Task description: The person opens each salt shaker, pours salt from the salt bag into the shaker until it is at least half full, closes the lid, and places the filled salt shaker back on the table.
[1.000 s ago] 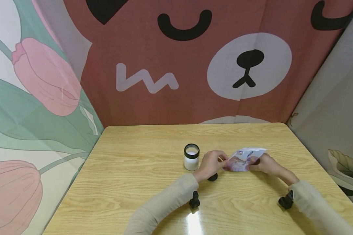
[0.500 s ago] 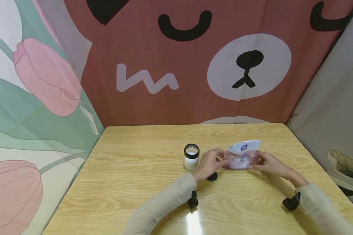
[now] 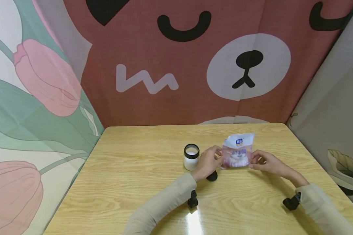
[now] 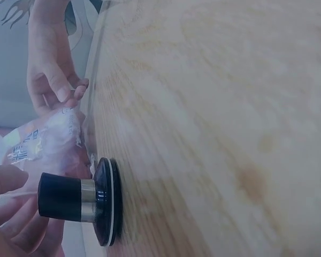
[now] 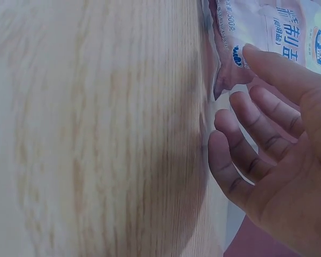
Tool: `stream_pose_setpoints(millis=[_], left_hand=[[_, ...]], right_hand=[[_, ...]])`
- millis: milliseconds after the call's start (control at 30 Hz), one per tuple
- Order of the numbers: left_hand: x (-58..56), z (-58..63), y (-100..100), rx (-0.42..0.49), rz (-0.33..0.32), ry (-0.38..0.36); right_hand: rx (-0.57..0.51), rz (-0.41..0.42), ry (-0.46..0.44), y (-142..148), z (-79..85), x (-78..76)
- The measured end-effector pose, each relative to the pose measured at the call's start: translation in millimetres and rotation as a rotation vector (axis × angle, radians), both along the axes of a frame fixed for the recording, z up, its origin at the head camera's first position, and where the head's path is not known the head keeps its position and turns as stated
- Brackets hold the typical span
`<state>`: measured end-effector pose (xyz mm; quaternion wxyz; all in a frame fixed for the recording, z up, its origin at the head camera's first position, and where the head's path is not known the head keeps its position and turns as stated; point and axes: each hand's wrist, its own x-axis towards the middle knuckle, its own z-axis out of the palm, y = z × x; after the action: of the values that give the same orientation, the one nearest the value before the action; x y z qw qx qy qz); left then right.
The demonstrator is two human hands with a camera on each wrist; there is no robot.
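A pink and white plastic bag of salt [image 3: 237,151] stands upright on the table, its printed front facing me and its torn-looking top upward. My left hand [image 3: 207,162] is at the bag's left edge with fingers loosely bent. On the other side, my right hand [image 3: 267,162] has its thumb and fingers spread at the right edge; in the right wrist view the thumb [image 5: 278,72] overlaps the bag's lower corner. Under the left hand lies a black jar lid [image 4: 108,202], knob upward. Left of that hand stands a glass jar [image 3: 191,161] with a black rim, holding white contents.
The wooden table [image 3: 135,182] reaches back to a hanging cloth [image 3: 194,107] with a bear face. Flowered cloths hang at both sides. A black wrist camera [image 3: 292,201] sits below the right sleeve, another black camera [image 3: 193,199] below the left.
The salt bag has tipped up from leaning to upright, and its front now shows fully. The right hand has shifted slightly right and loosened; the left hand has stayed nearly in place.
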<state>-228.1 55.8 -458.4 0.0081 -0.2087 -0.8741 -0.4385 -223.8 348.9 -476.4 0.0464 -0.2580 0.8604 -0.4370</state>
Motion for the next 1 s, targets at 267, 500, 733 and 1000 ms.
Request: stream_pose_setpoints(millis=[267, 500, 733, 1000], left_hand=[[-0.7, 0.2, 1.9, 0.027, 0.056, 0.013], [-0.9, -2.2, 2.7, 0.017, 0.068, 0.012], [-1.1, -3.9, 2.6, 0.022, 0.067, 0.023], [-1.0, -5.0, 3.7, -0.012, 0.081, 0.059]], right_hand=[[-0.009, 0.005, 0.030, -1.4, -1.5, -0.5], [-0.017, 0.004, 0.027, -2.4, -1.1, -0.2], [-0.004, -0.009, 0.033, -3.9, -0.1, 0.0], [-0.010, -0.015, 0.038, -4.6, 1.1, -0.9]])
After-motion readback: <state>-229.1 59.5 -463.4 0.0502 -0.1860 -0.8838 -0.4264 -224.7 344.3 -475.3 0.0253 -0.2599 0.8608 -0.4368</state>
